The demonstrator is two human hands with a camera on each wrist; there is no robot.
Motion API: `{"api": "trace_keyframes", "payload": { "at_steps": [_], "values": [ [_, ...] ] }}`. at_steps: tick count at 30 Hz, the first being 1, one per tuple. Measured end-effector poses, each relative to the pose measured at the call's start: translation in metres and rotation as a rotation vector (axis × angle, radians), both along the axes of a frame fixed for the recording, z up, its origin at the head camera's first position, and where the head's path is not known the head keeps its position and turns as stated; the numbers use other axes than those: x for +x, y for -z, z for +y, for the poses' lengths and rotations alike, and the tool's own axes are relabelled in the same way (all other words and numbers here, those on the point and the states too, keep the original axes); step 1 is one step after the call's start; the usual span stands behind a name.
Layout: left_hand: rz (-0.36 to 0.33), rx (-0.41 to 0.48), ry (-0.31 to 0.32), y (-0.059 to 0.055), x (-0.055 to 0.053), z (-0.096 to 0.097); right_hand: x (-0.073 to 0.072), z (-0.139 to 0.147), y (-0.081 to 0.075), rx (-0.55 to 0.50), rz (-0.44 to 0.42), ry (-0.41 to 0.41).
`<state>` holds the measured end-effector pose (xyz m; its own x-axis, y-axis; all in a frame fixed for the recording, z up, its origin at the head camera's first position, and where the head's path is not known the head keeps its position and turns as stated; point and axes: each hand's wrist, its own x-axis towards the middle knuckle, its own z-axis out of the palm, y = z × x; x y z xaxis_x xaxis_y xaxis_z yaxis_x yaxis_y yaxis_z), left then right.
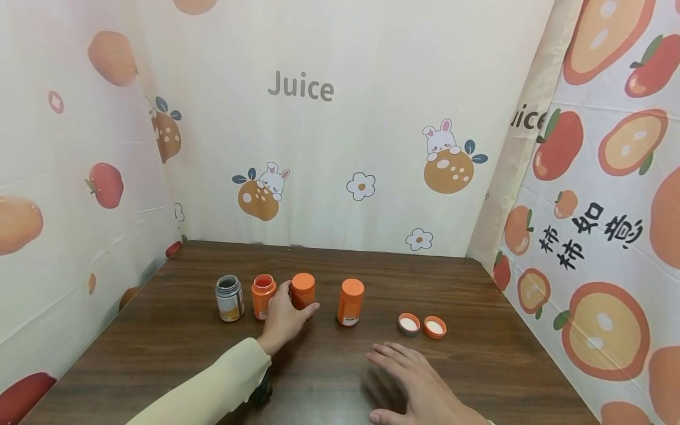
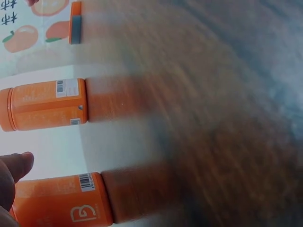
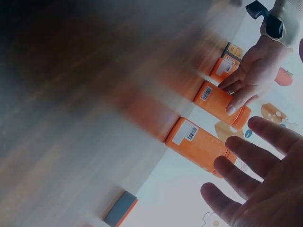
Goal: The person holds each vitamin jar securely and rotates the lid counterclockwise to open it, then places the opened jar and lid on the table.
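My left hand (image 1: 284, 319) is around a capped orange bottle (image 1: 303, 289), fingers on its far left side. The thumb stands out straight, with a gap to the bottle in the left wrist view. Just left of this hand stands an uncapped orange bottle (image 1: 261, 298), then an uncapped grey jar (image 1: 229, 300). A second capped orange bottle (image 1: 350, 304) stands upright to the right. My right hand (image 1: 417, 386) hovers over the table's front right, fingers spread and holding nothing. Beyond it lie a grey-and-orange lid (image 1: 409, 324) and an orange lid (image 1: 435, 327), white insides up.
The brown wooden table (image 1: 329, 366) ends at a fruit-print curtain (image 1: 329, 147) at the back. More printed curtain (image 1: 589, 236) hangs along the right side, and another along the left. A dark wrist device (image 1: 261, 392) shows under the left sleeve.
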<state>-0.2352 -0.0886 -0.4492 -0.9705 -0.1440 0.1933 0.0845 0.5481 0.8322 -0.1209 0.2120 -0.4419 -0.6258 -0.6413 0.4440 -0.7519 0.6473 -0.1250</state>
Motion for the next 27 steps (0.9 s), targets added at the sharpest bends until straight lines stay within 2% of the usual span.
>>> {"api": "trace_keyframes", "payload": {
  "at_steps": [3, 13, 21, 27],
  "values": [
    [-0.008, 0.008, -0.001, 0.0007, -0.0017, -0.0004, -0.0006, -0.0017, 0.0012, 0.006, 0.006, 0.025],
    [-0.033, 0.004, 0.004, 0.0007, -0.0042, 0.0006, -0.0049, -0.0075, 0.0000, -0.008, -0.095, 0.089],
    [-0.060, 0.011, -0.002, 0.0020, -0.0060, 0.0014, -0.0081, -0.0085, 0.0039, -0.015, -0.085, 0.106],
    [-0.048, 0.016, -0.004, 0.0029, -0.0056, -0.0006, -0.0088, -0.0088, 0.0049, -0.014, -0.089, 0.110]
  ]
}}
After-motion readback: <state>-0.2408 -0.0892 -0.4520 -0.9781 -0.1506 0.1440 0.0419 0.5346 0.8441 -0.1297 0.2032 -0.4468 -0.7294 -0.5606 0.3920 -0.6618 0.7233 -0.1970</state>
